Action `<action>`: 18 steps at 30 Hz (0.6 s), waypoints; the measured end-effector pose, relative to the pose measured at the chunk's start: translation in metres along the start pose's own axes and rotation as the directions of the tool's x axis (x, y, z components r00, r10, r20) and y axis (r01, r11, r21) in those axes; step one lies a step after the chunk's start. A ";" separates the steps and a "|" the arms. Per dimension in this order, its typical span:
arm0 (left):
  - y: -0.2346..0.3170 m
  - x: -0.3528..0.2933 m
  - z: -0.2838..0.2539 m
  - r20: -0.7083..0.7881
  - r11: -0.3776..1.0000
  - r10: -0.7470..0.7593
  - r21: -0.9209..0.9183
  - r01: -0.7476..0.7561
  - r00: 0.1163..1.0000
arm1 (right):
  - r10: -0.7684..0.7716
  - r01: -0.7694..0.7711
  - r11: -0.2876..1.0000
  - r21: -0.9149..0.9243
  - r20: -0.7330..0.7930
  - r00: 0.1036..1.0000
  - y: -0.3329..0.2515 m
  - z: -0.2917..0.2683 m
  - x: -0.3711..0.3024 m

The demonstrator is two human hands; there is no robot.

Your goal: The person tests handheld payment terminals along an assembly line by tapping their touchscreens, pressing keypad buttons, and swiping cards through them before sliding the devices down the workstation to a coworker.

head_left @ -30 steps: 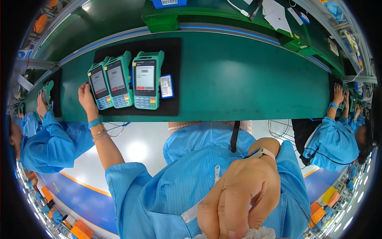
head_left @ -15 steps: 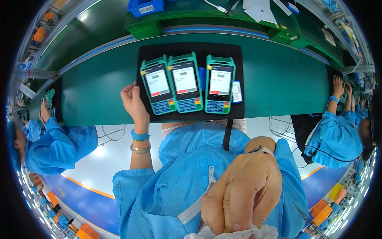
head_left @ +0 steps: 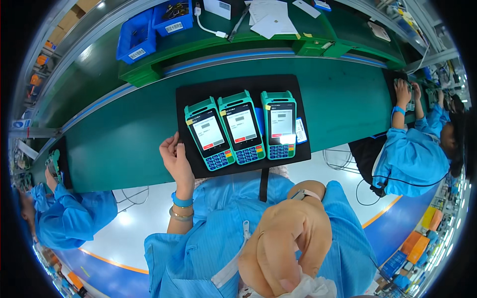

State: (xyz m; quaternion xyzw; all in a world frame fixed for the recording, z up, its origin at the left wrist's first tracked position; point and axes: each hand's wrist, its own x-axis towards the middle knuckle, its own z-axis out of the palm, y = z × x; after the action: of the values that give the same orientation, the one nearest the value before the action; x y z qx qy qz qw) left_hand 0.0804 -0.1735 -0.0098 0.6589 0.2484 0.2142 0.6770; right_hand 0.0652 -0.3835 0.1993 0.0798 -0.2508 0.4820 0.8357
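Observation:
Three green handheld card payment terminals lie face up on a black mat (head_left: 285, 83), screens lit: the left terminal (head_left: 207, 133), the middle terminal (head_left: 240, 126) close beside it, and the right terminal (head_left: 280, 124) a little apart. My left hand (head_left: 177, 160) rests at the mat's left edge, fingers curled in, with nothing seen in them. My right hand (head_left: 285, 238) is raised off the table, large at the bottom of the view. Its fingers are bent closed against crumpled white fabric (head_left: 312, 288); what they grip is hidden.
A blue-and-white card (head_left: 300, 130) lies by the right terminal. Blue bins (head_left: 136, 37), a white cable (head_left: 208, 29) and papers (head_left: 273, 19) occupy the green shelf (head_left: 198, 47) behind. Co-workers in blue sit at left (head_left: 74, 213) and right (head_left: 415, 159).
The view has shifted and tilted, so the mat and terminals appear lower and more of the shelf shows. Both my hands keep nearly the same pose; the terminals stay in place on the mat.

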 end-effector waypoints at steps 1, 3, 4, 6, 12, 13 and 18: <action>0.000 -0.001 -0.002 0.001 1.000 0.020 0.004 -0.020 1.000 | -0.128 0.131 0.987 0.091 -0.044 0.991 0.005 0.005 0.006; -0.001 -0.001 -0.003 0.031 1.000 0.028 -0.005 -0.028 0.999 | -0.246 0.261 0.947 0.187 -0.102 0.964 0.001 0.010 0.012; -0.001 -0.002 -0.004 0.040 1.000 0.029 -0.005 -0.029 0.999 | -0.116 0.126 0.985 0.121 -0.090 0.989 -0.012 0.010 0.010; 0.000 -0.003 -0.004 0.032 1.000 0.005 0.023 -0.006 0.999 | 0.015 -0.010 0.998 0.056 -0.092 0.996 -0.020 0.011 0.009; 0.005 -0.004 -0.002 0.050 0.999 0.013 0.044 -0.016 0.999 | 0.022 -0.013 0.996 0.085 -0.109 0.994 0.002 0.009 0.017; 0.005 -0.004 -0.002 0.051 0.997 0.023 0.067 -0.026 0.998 | -0.151 0.160 0.985 0.069 -0.125 0.981 0.017 0.011 0.024; 0.013 0.001 -0.013 0.136 0.998 -0.042 0.058 0.034 0.990 | -0.426 0.428 0.904 -0.014 -0.125 0.896 0.023 0.003 0.034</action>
State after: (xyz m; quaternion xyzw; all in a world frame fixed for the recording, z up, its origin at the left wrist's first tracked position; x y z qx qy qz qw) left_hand 0.0735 -0.1621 0.0029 0.6857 0.2199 0.1485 0.6778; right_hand 0.0585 -0.3460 0.2159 0.1083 -0.1711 0.2927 0.9345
